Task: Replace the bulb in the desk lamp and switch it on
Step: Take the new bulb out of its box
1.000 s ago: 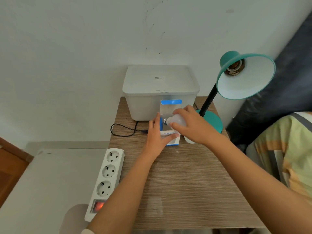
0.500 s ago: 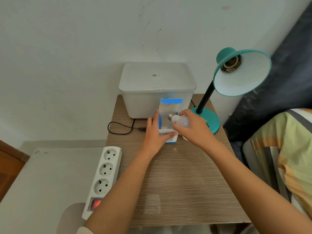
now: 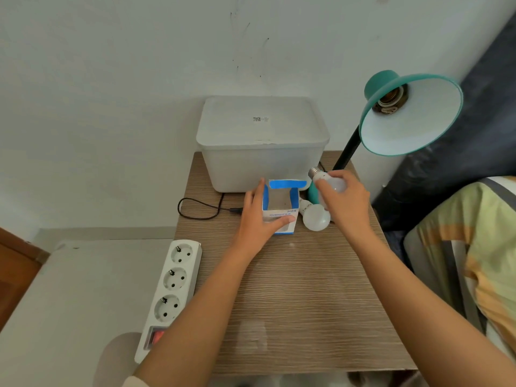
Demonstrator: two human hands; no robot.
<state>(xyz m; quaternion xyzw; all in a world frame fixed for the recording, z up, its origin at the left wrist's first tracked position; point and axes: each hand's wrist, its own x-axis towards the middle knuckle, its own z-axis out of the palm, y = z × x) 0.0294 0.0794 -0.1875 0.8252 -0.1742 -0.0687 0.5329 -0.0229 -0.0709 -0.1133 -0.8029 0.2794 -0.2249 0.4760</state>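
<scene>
A teal desk lamp [image 3: 410,113] stands at the table's back right, its shade tilted toward me and its socket [image 3: 389,100] bare. My right hand [image 3: 344,202] grips a white bulb [image 3: 328,181] with the screw base pointing up-left, just above the lamp's base. A second white bulb [image 3: 315,216] lies on the table below it. My left hand [image 3: 259,216] clasps a small open blue-and-white box [image 3: 282,209], which looks empty inside.
A lidded white plastic bin [image 3: 262,143] sits at the back of the wooden table [image 3: 293,289]. A black cable [image 3: 201,210] loops to its left. A white power strip [image 3: 170,289] with a red lit switch lies on the left edge. Bedding is at the right.
My right hand has lifted the bulb out of the box and carried it right, toward the lamp. The second bulb is now uncovered. My left hand still holds the box.
</scene>
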